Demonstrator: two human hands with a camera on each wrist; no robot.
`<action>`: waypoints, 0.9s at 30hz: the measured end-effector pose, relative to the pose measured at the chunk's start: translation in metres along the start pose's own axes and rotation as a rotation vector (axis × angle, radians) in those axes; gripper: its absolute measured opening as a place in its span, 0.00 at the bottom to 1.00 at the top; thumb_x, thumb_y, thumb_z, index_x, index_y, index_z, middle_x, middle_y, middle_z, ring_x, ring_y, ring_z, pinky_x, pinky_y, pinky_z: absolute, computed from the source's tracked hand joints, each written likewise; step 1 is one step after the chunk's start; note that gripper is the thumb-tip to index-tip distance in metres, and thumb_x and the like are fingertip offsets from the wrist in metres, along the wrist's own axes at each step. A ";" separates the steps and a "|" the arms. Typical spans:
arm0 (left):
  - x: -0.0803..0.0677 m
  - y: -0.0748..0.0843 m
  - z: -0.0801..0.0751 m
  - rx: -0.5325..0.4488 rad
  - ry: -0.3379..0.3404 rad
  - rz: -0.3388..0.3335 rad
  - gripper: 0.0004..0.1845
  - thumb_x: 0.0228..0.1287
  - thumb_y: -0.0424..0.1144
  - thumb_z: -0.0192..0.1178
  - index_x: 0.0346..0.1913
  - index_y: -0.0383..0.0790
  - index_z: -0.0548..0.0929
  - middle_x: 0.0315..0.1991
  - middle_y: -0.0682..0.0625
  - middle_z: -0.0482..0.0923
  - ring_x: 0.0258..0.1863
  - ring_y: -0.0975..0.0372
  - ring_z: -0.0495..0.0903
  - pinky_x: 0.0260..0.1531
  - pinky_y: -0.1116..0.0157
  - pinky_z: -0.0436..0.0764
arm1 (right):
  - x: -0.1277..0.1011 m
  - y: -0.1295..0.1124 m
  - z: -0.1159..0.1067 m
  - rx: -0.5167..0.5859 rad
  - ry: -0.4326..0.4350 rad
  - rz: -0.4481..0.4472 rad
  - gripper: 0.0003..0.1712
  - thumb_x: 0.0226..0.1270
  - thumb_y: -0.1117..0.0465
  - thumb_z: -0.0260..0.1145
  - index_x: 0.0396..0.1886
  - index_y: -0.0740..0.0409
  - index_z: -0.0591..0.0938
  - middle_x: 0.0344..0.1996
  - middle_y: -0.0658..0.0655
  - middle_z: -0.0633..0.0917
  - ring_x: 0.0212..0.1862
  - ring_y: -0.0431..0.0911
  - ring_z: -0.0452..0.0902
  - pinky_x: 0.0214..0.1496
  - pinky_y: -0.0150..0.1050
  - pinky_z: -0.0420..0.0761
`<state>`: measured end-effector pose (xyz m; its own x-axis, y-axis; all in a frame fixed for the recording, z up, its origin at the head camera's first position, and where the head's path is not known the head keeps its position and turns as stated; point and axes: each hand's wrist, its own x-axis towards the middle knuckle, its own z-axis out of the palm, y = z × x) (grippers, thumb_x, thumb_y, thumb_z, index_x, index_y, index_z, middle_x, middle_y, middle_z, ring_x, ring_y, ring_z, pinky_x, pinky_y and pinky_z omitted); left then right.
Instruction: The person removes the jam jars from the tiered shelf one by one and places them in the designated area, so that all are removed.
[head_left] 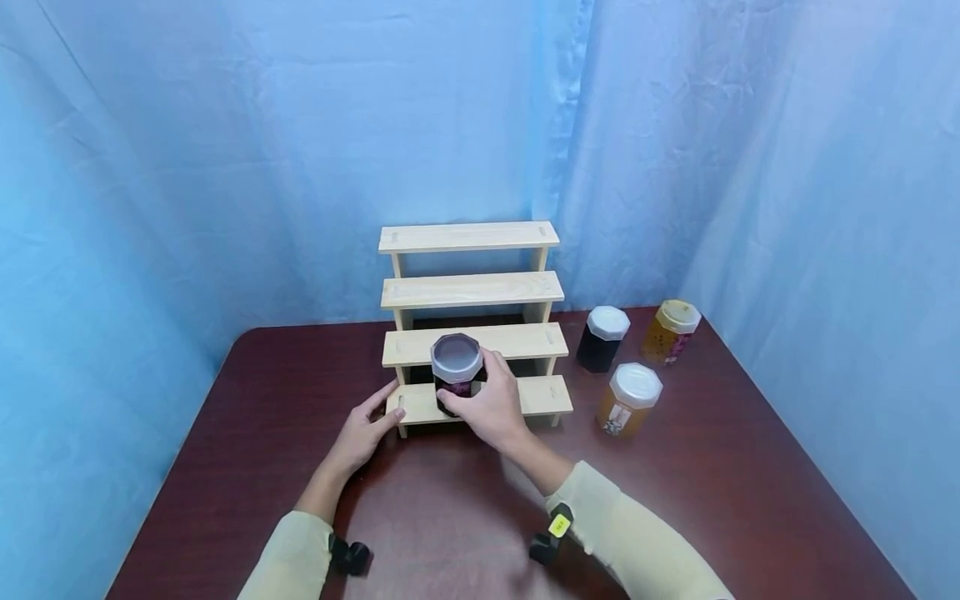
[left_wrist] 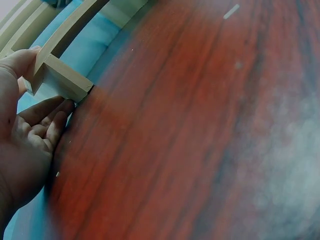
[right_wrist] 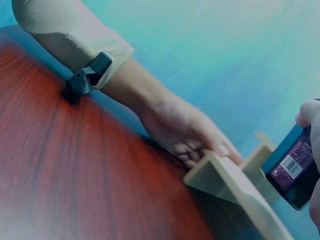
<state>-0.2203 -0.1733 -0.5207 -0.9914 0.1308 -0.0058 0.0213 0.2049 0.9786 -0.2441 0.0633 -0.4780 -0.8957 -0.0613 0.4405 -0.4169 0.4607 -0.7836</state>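
Note:
A wooden step shelf (head_left: 472, 288) with stacked tiers stands at the back of the table. My right hand (head_left: 497, 404) grips a dark jar (head_left: 455, 387) with a whitish octagonal lid, over the lowest tier. In the right wrist view, a purple label with a barcode shows on this dark jar (right_wrist: 292, 165), and its base is close above the board. At the shelf's left end, my left hand (head_left: 362, 433) holds the lowest tier. The left wrist view has the left thumb (left_wrist: 22, 62) on the board's end and the other fingers curled low beside the leg.
To the right of the shelf are three more jars: a dark one (head_left: 600, 340) with a white lid, an amber one (head_left: 670, 333) with a yellowish lid, and a nearer amber one (head_left: 628, 402) with a white lid. Blue curtains (head_left: 300, 150) hang behind the dark red table (head_left: 300, 358).

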 end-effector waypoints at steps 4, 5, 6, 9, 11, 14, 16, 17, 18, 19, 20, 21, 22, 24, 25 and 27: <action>-0.001 0.002 -0.001 0.009 -0.001 -0.003 0.32 0.73 0.36 0.62 0.76 0.39 0.66 0.66 0.33 0.73 0.51 0.57 0.79 0.46 0.70 0.77 | 0.005 -0.002 -0.024 -0.005 -0.007 0.035 0.42 0.44 0.52 0.84 0.61 0.58 0.78 0.47 0.52 0.81 0.52 0.47 0.76 0.56 0.48 0.75; -0.002 0.003 -0.001 0.015 -0.002 -0.003 0.32 0.73 0.36 0.62 0.76 0.39 0.66 0.67 0.34 0.72 0.51 0.57 0.79 0.47 0.70 0.77 | 0.006 -0.002 -0.030 -0.003 -0.009 0.043 0.42 0.44 0.52 0.84 0.61 0.58 0.78 0.47 0.52 0.81 0.52 0.47 0.76 0.56 0.47 0.75; -0.002 0.004 -0.001 0.025 -0.003 -0.002 0.32 0.73 0.36 0.61 0.76 0.39 0.66 0.67 0.34 0.71 0.52 0.57 0.79 0.47 0.71 0.77 | 0.008 -0.002 -0.036 0.002 -0.007 0.049 0.42 0.44 0.53 0.84 0.61 0.58 0.78 0.47 0.53 0.81 0.51 0.47 0.76 0.55 0.47 0.75; -0.002 0.004 -0.002 0.040 -0.005 0.007 0.32 0.74 0.36 0.61 0.76 0.38 0.65 0.69 0.35 0.69 0.53 0.58 0.78 0.48 0.71 0.76 | 0.012 -0.001 -0.057 0.007 0.002 0.045 0.41 0.45 0.53 0.84 0.60 0.58 0.78 0.48 0.54 0.82 0.51 0.48 0.77 0.54 0.47 0.76; 0.000 -0.001 -0.002 0.040 -0.006 0.013 0.32 0.74 0.37 0.61 0.76 0.37 0.65 0.70 0.34 0.69 0.53 0.59 0.78 0.48 0.71 0.76 | 0.016 0.000 -0.072 -0.001 0.009 0.036 0.41 0.46 0.53 0.84 0.60 0.59 0.78 0.48 0.55 0.82 0.52 0.48 0.77 0.54 0.48 0.76; 0.007 -0.016 -0.001 0.024 -0.001 0.017 0.33 0.73 0.38 0.62 0.77 0.39 0.65 0.70 0.35 0.68 0.54 0.58 0.78 0.48 0.71 0.76 | 0.022 0.004 -0.098 -0.032 0.018 0.042 0.41 0.47 0.53 0.84 0.61 0.60 0.77 0.49 0.56 0.82 0.52 0.49 0.78 0.55 0.49 0.76; 0.012 -0.027 -0.001 0.018 0.009 0.013 0.33 0.73 0.39 0.62 0.77 0.42 0.65 0.69 0.36 0.69 0.53 0.57 0.78 0.47 0.71 0.76 | 0.026 0.007 -0.115 -0.047 0.024 0.055 0.40 0.48 0.53 0.83 0.60 0.61 0.77 0.49 0.57 0.83 0.51 0.50 0.78 0.54 0.49 0.76; 0.015 -0.033 0.000 0.017 0.016 0.012 0.33 0.73 0.40 0.63 0.77 0.44 0.66 0.69 0.36 0.70 0.53 0.57 0.78 0.47 0.71 0.76 | 0.028 0.008 -0.124 -0.054 0.027 0.068 0.40 0.48 0.53 0.83 0.60 0.61 0.77 0.49 0.58 0.83 0.51 0.51 0.78 0.54 0.49 0.76; 0.016 -0.035 0.000 0.016 0.021 0.015 0.33 0.73 0.40 0.63 0.77 0.44 0.66 0.68 0.36 0.71 0.53 0.57 0.79 0.47 0.70 0.77 | 0.030 0.010 -0.133 -0.063 0.030 0.081 0.39 0.49 0.53 0.83 0.59 0.62 0.77 0.48 0.59 0.83 0.50 0.52 0.78 0.53 0.50 0.76; 0.016 -0.036 0.000 0.016 0.027 0.018 0.33 0.72 0.41 0.63 0.76 0.45 0.67 0.68 0.37 0.72 0.52 0.57 0.79 0.47 0.70 0.77 | 0.032 0.011 -0.142 -0.070 0.031 0.097 0.39 0.50 0.53 0.83 0.59 0.63 0.77 0.48 0.60 0.84 0.50 0.53 0.78 0.53 0.50 0.76; 0.016 -0.036 0.000 0.015 0.030 0.022 0.33 0.72 0.41 0.64 0.76 0.45 0.67 0.67 0.37 0.72 0.52 0.57 0.79 0.46 0.70 0.77 | 0.034 0.012 -0.151 -0.068 0.028 0.113 0.39 0.51 0.53 0.82 0.60 0.63 0.76 0.48 0.61 0.84 0.51 0.54 0.78 0.53 0.51 0.76; 0.016 -0.037 0.000 0.012 0.033 0.026 0.33 0.72 0.41 0.64 0.76 0.45 0.68 0.67 0.37 0.73 0.51 0.56 0.79 0.46 0.70 0.77 | 0.037 0.013 -0.161 -0.072 0.025 0.131 0.39 0.51 0.52 0.82 0.60 0.63 0.76 0.49 0.62 0.83 0.51 0.55 0.78 0.54 0.52 0.75; 0.016 -0.036 0.000 0.008 0.035 0.031 0.33 0.71 0.41 0.64 0.76 0.45 0.68 0.67 0.37 0.73 0.52 0.56 0.79 0.46 0.70 0.77 | 0.038 0.013 -0.171 -0.082 0.022 0.148 0.40 0.52 0.52 0.82 0.61 0.64 0.76 0.49 0.63 0.83 0.52 0.56 0.77 0.55 0.53 0.75; 0.016 -0.036 0.001 0.004 0.033 0.038 0.33 0.71 0.41 0.65 0.76 0.44 0.68 0.67 0.36 0.73 0.52 0.55 0.79 0.46 0.70 0.77 | 0.042 0.013 -0.193 -0.110 0.013 0.172 0.42 0.54 0.50 0.81 0.63 0.64 0.75 0.51 0.65 0.82 0.54 0.58 0.76 0.57 0.55 0.74; 0.015 -0.036 0.001 0.004 0.034 0.040 0.33 0.71 0.41 0.65 0.76 0.44 0.68 0.67 0.36 0.72 0.53 0.54 0.79 0.47 0.70 0.77 | 0.044 0.013 -0.203 -0.125 0.014 0.176 0.42 0.54 0.50 0.81 0.64 0.64 0.75 0.52 0.65 0.82 0.54 0.58 0.76 0.57 0.55 0.74; 0.015 -0.036 0.002 0.007 0.035 0.042 0.33 0.71 0.41 0.65 0.76 0.44 0.68 0.67 0.36 0.72 0.53 0.55 0.79 0.47 0.70 0.77 | 0.047 0.012 -0.224 -0.158 0.016 0.189 0.43 0.55 0.49 0.80 0.65 0.64 0.74 0.53 0.66 0.81 0.55 0.58 0.76 0.57 0.54 0.74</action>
<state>-0.2358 -0.1765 -0.5561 -0.9935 0.1059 0.0428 0.0642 0.2072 0.9762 -0.2570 0.2638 -0.3685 -0.9525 0.0526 0.3000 -0.2113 0.5955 -0.7751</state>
